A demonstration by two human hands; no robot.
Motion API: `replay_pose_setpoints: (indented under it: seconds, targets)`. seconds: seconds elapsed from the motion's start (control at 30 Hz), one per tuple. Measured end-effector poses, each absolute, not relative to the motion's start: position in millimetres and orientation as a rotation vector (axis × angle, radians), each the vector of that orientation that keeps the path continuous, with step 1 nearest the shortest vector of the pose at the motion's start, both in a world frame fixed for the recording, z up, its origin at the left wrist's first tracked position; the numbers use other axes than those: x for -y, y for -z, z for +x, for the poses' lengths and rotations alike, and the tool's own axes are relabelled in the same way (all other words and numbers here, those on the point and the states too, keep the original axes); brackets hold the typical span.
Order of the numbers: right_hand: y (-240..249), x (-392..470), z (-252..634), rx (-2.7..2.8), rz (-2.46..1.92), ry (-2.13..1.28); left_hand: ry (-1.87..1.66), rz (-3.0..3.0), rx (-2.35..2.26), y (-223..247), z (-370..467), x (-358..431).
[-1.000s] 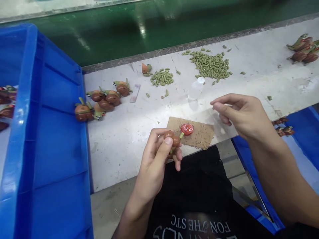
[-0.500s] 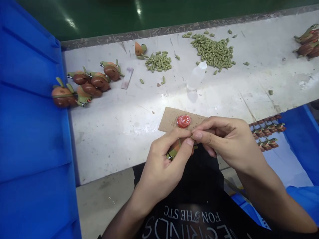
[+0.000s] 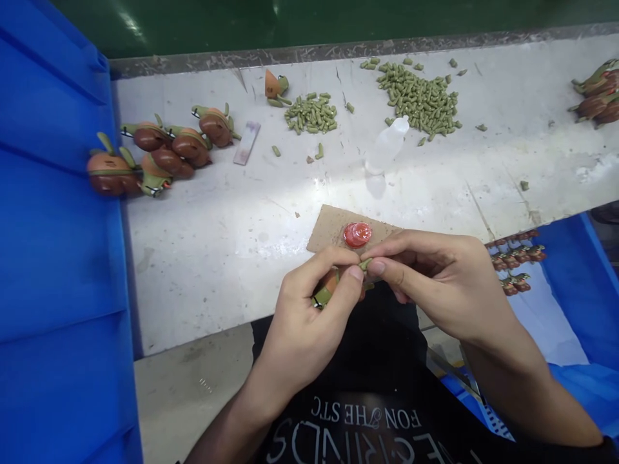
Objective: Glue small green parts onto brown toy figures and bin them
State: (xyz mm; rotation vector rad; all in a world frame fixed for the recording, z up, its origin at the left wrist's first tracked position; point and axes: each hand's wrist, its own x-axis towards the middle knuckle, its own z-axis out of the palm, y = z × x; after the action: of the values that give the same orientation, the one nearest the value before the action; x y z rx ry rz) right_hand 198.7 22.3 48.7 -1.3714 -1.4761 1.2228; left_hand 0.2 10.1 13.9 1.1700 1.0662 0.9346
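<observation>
My left hand (image 3: 312,316) is closed around a green, orange and brown turtle-like figure (image 3: 329,287), mostly hidden by the fingers. Between the fingertips of both hands a small green piece (image 3: 365,264) shows. My right hand (image 3: 435,277) pinches that piece between thumb and forefinger. Just beyond the fingers, a piece of brown cardboard (image 3: 325,229) lies on the table with a glossy red disc-like blob (image 3: 358,235) on it.
On the white table (image 3: 203,258) are two heaps of green pieces (image 3: 420,100), a translucent bottle (image 3: 387,147), a flat strip (image 3: 246,143) and several figures (image 3: 113,174) at left. Blue crates (image 3: 58,225) flank both sides; the right one holds rows of figures (image 3: 517,258).
Both hands have shifted slightly left, and the small green piece between the fingertips is now more visible. The camera view has moved a little.
</observation>
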Motion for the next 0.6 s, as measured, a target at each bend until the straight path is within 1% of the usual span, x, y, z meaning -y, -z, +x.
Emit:
replay_pose_setpoints:
  seconds: [0.17, 0.23, 0.43, 0.6]
  targets:
    - [-46, -31, 202, 1.794, -1.475, -0.626, -0.918, 1.055, -1.169, -13, -3, -7]
    - [-45, -35, 204, 1.918, -1.46, -0.486, -0.894, 1.103, -1.205, -13, -6, -7]
    - [-41, -38, 203, 2.068, -1.394, -0.414, -0.882, 1.112, -1.198, -11, -10, -7]
    - [-43, -35, 202, 2.04, -1.432, -0.399, -0.859, 1.12, -1.185, -7, -10, -5]
